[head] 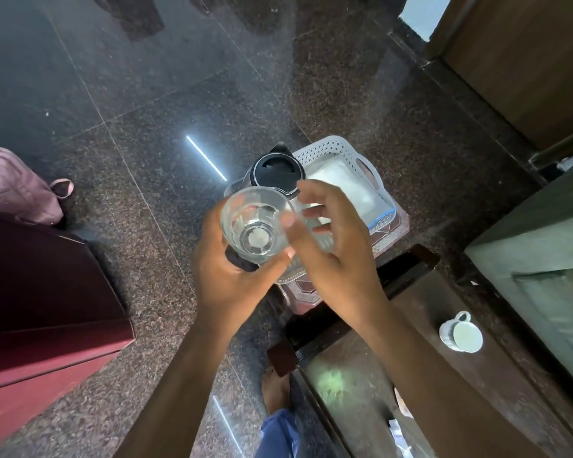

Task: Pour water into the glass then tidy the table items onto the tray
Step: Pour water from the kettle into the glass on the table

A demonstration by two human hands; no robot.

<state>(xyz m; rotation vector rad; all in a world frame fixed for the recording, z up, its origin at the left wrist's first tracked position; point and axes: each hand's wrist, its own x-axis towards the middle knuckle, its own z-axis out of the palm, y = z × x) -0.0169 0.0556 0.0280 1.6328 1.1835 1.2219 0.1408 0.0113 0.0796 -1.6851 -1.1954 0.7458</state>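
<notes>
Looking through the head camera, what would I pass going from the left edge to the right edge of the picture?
Pink bag → left hand gripping the glass → right hand, fingers spread beside the glass → white basket tray → white cup on the dark table.

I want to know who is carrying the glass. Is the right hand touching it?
Cannot tell. In the head view the left hand grips the glass from below, while the right hand overlaps its rim with blurred fingertips; neither contact nor gap shows plainly.
</notes>
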